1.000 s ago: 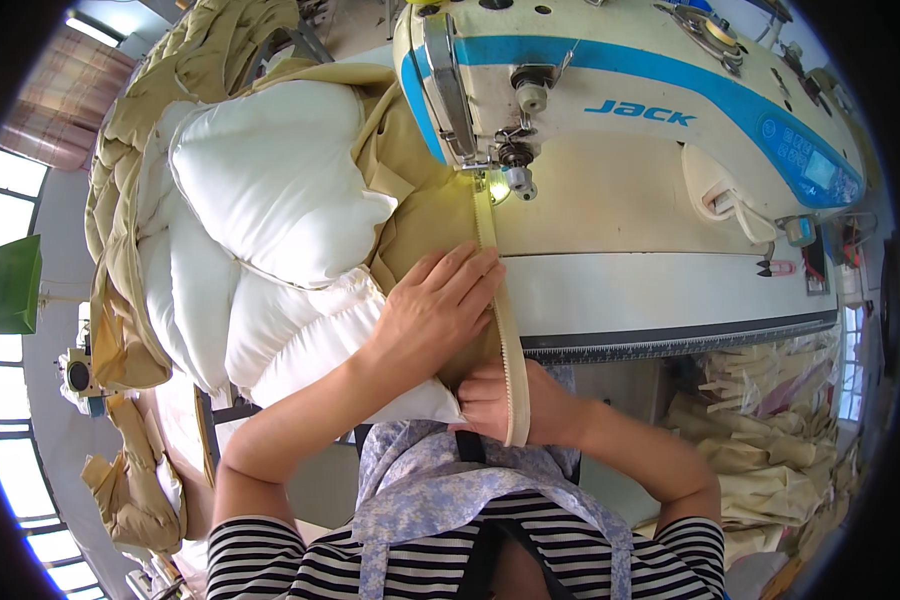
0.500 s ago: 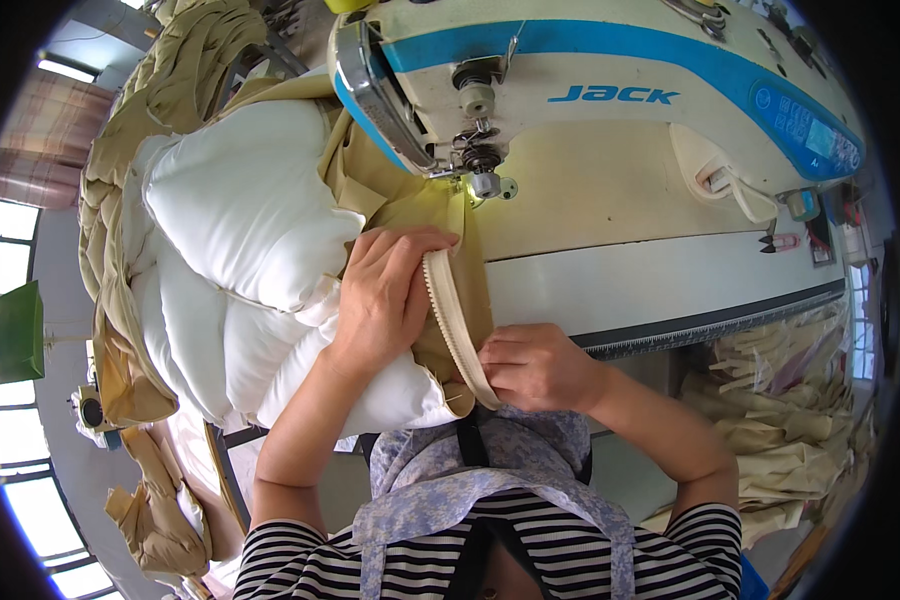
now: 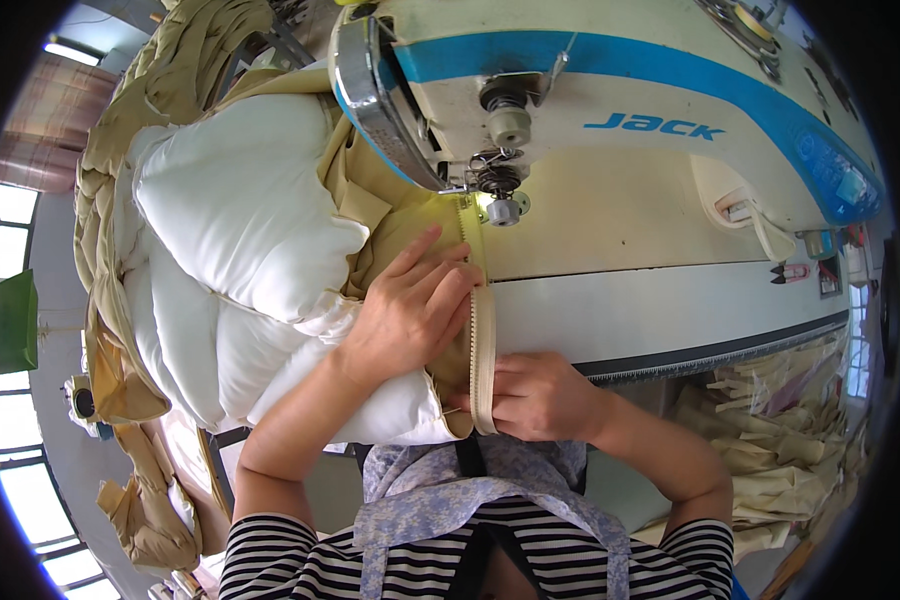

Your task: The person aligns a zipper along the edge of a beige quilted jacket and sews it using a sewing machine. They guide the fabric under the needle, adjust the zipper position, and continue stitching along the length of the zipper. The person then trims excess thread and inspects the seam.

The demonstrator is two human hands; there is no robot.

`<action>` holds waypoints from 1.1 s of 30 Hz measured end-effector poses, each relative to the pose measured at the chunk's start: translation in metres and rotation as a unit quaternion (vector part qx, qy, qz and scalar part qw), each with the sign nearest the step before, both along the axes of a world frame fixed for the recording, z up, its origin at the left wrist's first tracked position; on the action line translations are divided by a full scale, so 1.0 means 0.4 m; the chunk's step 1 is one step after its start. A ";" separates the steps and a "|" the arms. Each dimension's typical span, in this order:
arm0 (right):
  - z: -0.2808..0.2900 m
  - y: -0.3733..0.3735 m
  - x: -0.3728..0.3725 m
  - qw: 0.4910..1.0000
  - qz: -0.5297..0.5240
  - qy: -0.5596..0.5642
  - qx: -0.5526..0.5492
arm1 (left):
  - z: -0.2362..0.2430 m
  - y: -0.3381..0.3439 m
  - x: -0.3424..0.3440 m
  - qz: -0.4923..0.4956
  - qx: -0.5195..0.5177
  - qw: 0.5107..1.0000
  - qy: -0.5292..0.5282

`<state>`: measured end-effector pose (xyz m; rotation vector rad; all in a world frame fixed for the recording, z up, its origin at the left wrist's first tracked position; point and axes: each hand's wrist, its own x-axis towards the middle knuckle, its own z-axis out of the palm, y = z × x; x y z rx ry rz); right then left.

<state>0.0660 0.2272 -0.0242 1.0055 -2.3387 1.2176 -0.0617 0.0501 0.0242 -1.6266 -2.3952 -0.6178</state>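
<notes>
A cream zipper tape (image 3: pixel 483 345) with a row of teeth along its left side runs from under the sewing machine's head (image 3: pixel 503 150) straight down to my lap. It lies along the edge of a tan fabric piece (image 3: pixel 410 225). My left hand (image 3: pixel 410 315) rests on the fabric and the tape below the needle area, fingers stretched out and a little apart; its thumb is hidden. Near the tape's lower end, my right hand (image 3: pixel 550 397) has its fingers closed on the tape from the right. The needle itself is too small to make out.
A puffy white padded garment (image 3: pixel 255 220) with tan outer fabric lies heaped on the left. Right of the needle stretches the machine bed with a ruler strip (image 3: pixel 710 355) along its front edge. Small tools (image 3: pixel 790 273) lie far right; tan cloth pieces (image 3: pixel 770 450) are piled below.
The zipper tape was curved upward and now lies straighter and flatter. My left hand's fingers have gone from bunched to stretched out over it. My right hand sits slightly lower in the picture.
</notes>
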 end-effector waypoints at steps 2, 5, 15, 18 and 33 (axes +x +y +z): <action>0.003 0.001 0.001 1.000 -0.002 0.002 0.005 | -0.001 -0.001 -0.001 -0.001 -0.001 1.000 -0.001; 0.010 0.002 0.001 1.000 -0.005 -0.002 0.016 | 0.001 -0.003 -0.004 0.000 0.002 1.000 0.020; 0.034 0.008 -0.057 0.999 -0.016 -0.019 0.032 | -0.023 -0.001 -0.085 -0.021 0.018 0.999 0.032; 0.042 0.008 -0.081 0.998 -0.038 -0.041 0.039 | -0.020 0.009 -0.131 -0.050 0.045 0.997 0.024; 0.083 -0.027 -0.115 0.918 -0.345 -0.110 0.162 | -0.026 -0.033 -0.046 0.119 0.056 0.990 -0.044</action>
